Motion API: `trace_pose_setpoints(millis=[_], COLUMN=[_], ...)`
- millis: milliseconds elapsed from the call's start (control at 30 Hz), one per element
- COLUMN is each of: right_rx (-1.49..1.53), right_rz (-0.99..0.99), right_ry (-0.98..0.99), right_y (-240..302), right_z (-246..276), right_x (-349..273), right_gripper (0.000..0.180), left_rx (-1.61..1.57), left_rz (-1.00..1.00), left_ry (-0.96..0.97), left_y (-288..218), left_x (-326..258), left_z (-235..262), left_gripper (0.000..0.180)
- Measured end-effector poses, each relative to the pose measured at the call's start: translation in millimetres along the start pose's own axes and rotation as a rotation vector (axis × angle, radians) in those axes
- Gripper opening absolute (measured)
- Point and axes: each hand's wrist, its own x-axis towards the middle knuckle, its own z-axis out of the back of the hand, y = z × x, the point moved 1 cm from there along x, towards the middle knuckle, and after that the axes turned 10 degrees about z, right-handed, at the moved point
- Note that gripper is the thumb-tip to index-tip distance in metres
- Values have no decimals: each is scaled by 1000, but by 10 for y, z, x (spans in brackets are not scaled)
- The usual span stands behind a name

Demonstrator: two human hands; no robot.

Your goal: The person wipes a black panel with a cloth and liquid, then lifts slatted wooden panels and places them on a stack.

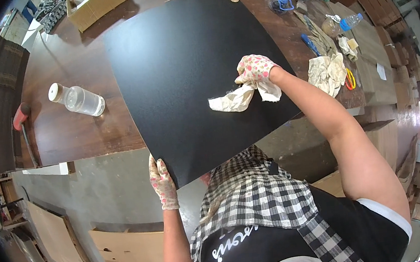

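The gloved right hand [256, 69] has its grip closed around a white cloth [235, 100], right of the middle of a black panel [187, 66]. The gloved left hand [163, 185] meets the panel's near left edge; how far its grip is closed I cannot tell. The panel lies on the brown surface [84, 137], its near end overhanging
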Motion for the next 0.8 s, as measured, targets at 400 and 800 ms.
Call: trace_pose_setpoints(millis=[400, 800], right_rx=[-99, -119], right_rz=[-33, 65], right_ry=[74, 72], right_y=[98, 94], right_z=[-48, -39], right_x=[81, 10], right_gripper=[32, 35], left_rx=[4, -49], left_rz=[-2, -4], left_ry=[-11, 32], left_y=[30, 15], left_x=[9, 12], left_z=[-19, -18], left_gripper=[35, 36])
